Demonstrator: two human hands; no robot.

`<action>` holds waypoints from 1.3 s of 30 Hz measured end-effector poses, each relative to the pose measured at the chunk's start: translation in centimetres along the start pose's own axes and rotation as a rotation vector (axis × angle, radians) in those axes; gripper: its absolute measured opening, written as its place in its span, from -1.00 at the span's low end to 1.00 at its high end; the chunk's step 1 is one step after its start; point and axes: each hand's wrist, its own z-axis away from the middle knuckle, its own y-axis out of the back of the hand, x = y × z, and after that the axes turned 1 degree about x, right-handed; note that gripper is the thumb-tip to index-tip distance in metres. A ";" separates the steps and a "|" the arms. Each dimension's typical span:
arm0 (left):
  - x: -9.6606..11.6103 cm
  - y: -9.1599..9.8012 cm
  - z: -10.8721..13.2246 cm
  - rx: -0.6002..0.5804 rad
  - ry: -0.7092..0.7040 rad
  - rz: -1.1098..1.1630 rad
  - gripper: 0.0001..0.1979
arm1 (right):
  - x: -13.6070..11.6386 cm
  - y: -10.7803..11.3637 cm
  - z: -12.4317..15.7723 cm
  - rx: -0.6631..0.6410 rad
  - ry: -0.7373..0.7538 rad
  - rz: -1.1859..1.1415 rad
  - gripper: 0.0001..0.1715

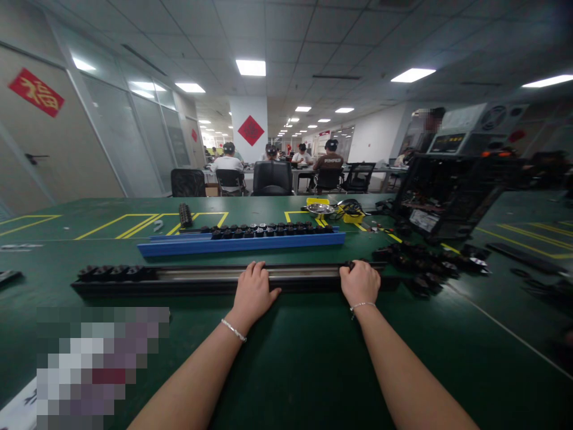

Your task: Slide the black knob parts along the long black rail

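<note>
Left hand (253, 289) and right hand (359, 283) rest on a long black rail (201, 279) lying crosswise on the green tabletop (290, 358).

Beyond the rail's right end stands an open black machine case (447, 197). Just behind the rail lies a blue rail (242, 243) carrying a row of black parts (268, 229), and loose black parts (425, 269) are heaped at its right end. Farther back sits a metal bowl (320, 208), contents unclear. The left hand lies released, fingers flat across the rail's middle. The right is curled over it, grip unclear.

A red door sign (36, 91) bears the character 福.
</note>
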 end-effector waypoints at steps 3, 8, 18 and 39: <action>0.0 0.0 0.0 0.000 0.000 0.007 -0.61 | 0.1 0.0 -0.1 -0.010 -0.014 0.004 -0.58; -0.1 -0.1 0.0 0.003 -0.005 0.000 -0.60 | 0.4 0.0 -0.3 -0.001 -0.023 0.008 -0.57; -0.2 -0.2 0.0 0.011 -0.008 0.005 -0.60 | 1.0 0.0 -0.7 0.018 -0.035 0.017 -0.58; 0.0 0.1 0.0 -0.024 0.016 0.026 -0.62 | 1.7 0.0 -1.0 0.045 -0.084 0.013 -0.54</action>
